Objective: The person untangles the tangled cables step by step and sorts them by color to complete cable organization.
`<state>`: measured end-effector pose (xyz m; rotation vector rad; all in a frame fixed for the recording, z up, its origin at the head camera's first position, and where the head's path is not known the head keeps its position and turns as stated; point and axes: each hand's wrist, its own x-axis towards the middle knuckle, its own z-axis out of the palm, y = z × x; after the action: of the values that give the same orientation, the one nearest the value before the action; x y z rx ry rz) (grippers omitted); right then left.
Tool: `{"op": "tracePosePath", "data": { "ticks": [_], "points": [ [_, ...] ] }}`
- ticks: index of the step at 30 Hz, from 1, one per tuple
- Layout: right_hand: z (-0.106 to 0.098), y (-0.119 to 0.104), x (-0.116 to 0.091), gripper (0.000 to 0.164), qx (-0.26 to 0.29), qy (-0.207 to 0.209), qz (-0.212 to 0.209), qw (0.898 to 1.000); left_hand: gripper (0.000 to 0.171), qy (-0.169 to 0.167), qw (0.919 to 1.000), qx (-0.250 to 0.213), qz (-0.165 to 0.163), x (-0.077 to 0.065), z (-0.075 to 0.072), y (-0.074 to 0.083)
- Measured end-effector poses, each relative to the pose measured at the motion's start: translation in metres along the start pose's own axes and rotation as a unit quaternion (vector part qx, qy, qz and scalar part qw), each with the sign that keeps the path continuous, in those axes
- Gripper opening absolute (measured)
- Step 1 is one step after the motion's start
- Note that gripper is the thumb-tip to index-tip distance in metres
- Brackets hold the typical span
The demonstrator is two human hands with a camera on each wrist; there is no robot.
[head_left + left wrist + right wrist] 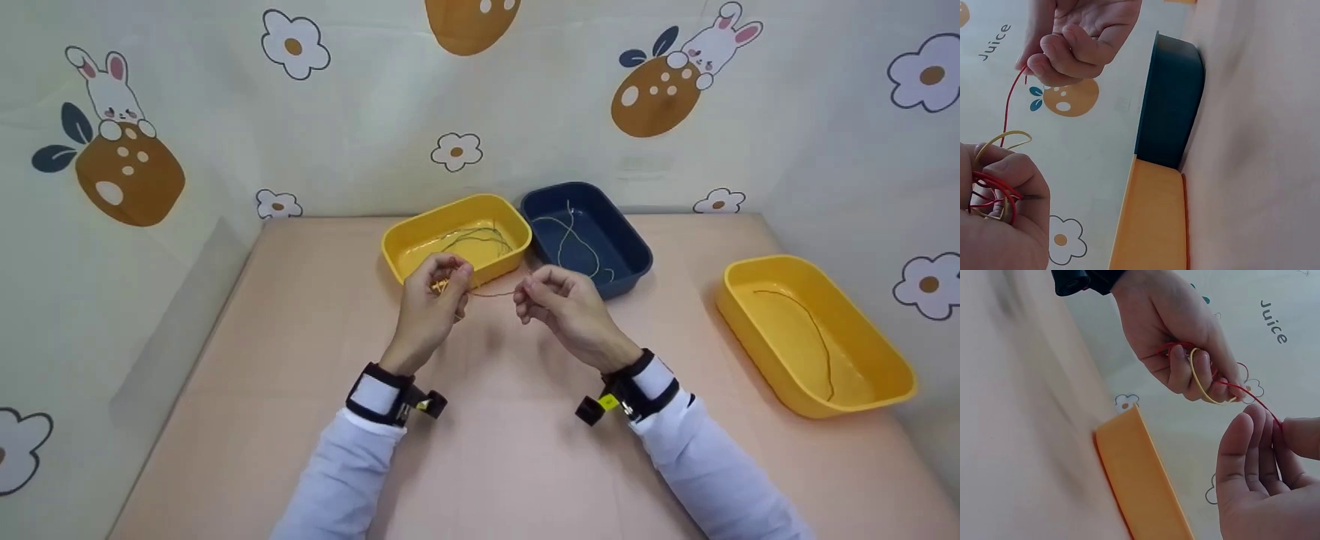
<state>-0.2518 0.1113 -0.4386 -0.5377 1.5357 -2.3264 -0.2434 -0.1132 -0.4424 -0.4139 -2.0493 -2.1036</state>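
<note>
My left hand [429, 309] grips a small tangle of red and yellow strings in its curled fingers. In the right wrist view a loop of yellow string [1195, 374] hangs over those fingers. One red string [495, 295] stretches from the left hand across to my right hand [571, 311]. There the thumb and index finger pinch it near its end; a short tail shows below the pinch in the left wrist view. Both hands are raised in front of the back yellow bin [409, 271] and the navy bin [634, 262]. Part of the tangle is hidden inside the left palm.
Green strings [480, 238] lie in the back yellow bin, and pale green string [598, 259] is in the navy one. Another yellow bin [870, 375] stands at the right with one thin dark strand [823, 341] inside. A patterned cloth wall [360, 135] encloses the pinkish table [285, 360].
</note>
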Motion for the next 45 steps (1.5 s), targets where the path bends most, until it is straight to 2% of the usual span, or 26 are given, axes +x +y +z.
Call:
{"op": "tracePosePath", "data": {
  "ticks": [6,13,21,30,37,41,45],
  "points": [
    [-0.008,-0.012,-0.001,0.019,0.015,0.017,-0.046,0.999,0.019,-0.002,1.0,-0.001,0.003,-0.004,-0.004,0.024],
    [-0.025,-0.027,-0.001,0.02,0.049,0.076,-0.072,0.993,0.018,-0.008,0.9999,0.012,0.002,-0.004,-0.007,0.025],
    [-0.041,-0.042,-0.001,0.022,0.062,0.117,-0.115,0.984,0.016,-0.043,0.9991,-0.004,0.005,-0.003,-0.014,0.027],
    [-0.057,-0.054,-0.004,0.027,0.087,0.17,-0.138,0.972,0.015,-0.069,0.997,0.034,-0.011,-0.005,-0.015,0.033],
    [-0.06,-0.064,-0.008,0.026,0.115,0.232,-0.152,0.954,0.014,-0.099,0.9929,0.062,-0.02,-0.005,-0.016,0.035],
    [-0.061,-0.069,-0.01,0.026,0.108,0.26,-0.165,0.945,0.014,-0.129,0.9895,0.061,-0.026,-0.005,-0.017,0.035],
    [-0.065,-0.076,-0.016,0.029,0.067,0.258,-0.204,0.942,0.015,-0.138,0.9882,0.06,-0.031,-0.002,-0.022,0.027]
  ]
}}
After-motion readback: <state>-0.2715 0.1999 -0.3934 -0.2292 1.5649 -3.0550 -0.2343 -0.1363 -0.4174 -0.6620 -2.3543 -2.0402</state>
